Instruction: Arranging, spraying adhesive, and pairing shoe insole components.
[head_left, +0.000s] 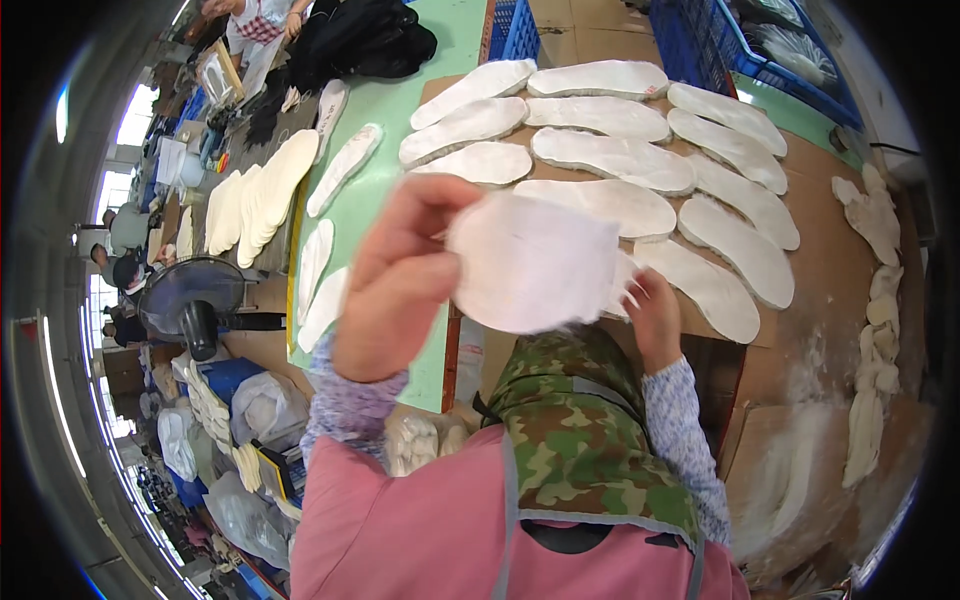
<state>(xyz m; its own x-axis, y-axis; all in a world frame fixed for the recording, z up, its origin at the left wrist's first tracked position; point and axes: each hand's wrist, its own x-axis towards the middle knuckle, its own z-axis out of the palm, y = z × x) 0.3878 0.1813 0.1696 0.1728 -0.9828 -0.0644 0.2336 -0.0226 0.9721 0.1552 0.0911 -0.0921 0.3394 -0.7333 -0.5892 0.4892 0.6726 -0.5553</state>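
Seen from the head camera, a person in a pink apron (420, 520) with a camouflage bib (575, 430) is holding up a white, rounded sheet piece (535, 262) close to the lens, above the near edge of the worktable. The left hand (400, 275) is gripping the piece at its left edge, thumb and fingers closed on it near the top corner. The right hand (652, 315) is pinching the piece's lower right edge, fingers curled onto it. The piece is hanging between the two hands, clear of the table and partly covering the rows behind it.

Beyond the hands, white insole-shaped pieces (610, 160) are lying in overlapping rows on a brown cardboard sheet (830, 260), which is resting on a green tabletop (385, 190). More of these white pieces (345, 165) are lying singly on the green surface to the left, and a stacked batch (262, 195) is sitting further left. Irregular white offcuts (875, 330) are trailing down the right side of the cardboard. Blue plastic crates (720, 45) are standing at the far end of the table. A black fan (195, 300) is standing at lower left, with clear plastic bags (265, 405) just beside it. Other people are working in the far left background, too small to tell more.
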